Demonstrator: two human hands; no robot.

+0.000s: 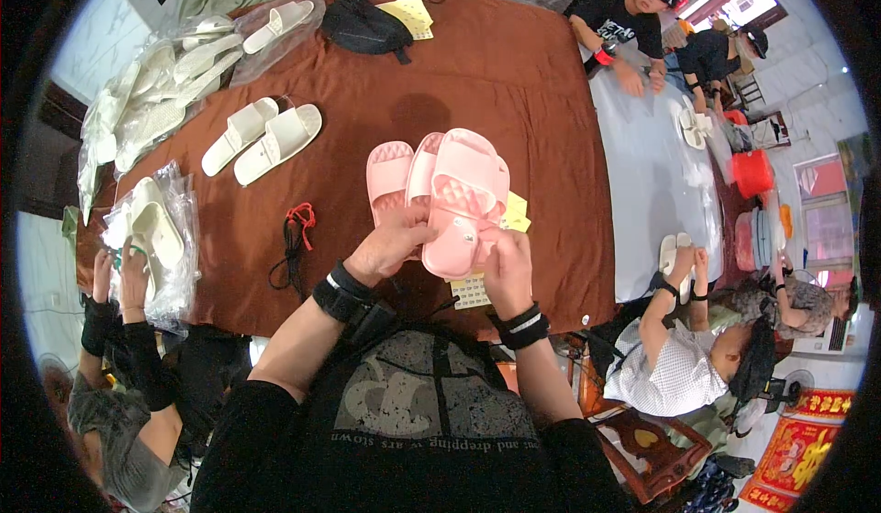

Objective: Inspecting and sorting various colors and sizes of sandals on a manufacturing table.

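My left hand [390, 242] and my right hand [507, 270] together hold a pink slide slipper [463, 203] above the brown tablecloth [514, 72], its strap side facing me. Behind it lie two more pink slippers: one [388, 175] flat on the cloth at the left, another [424, 166] partly hidden under the held one. Both wrists wear black bands. A small tag sits near the held slipper's heel, by my right fingers.
A pair of white slippers [262, 137] lies on the cloth to the left, with bagged white slippers [156, 100] beyond. A black and red cord [294, 238], yellow paper notes [516, 212] and a black pouch [365, 27] lie around. Other people work at the left, right and far side.
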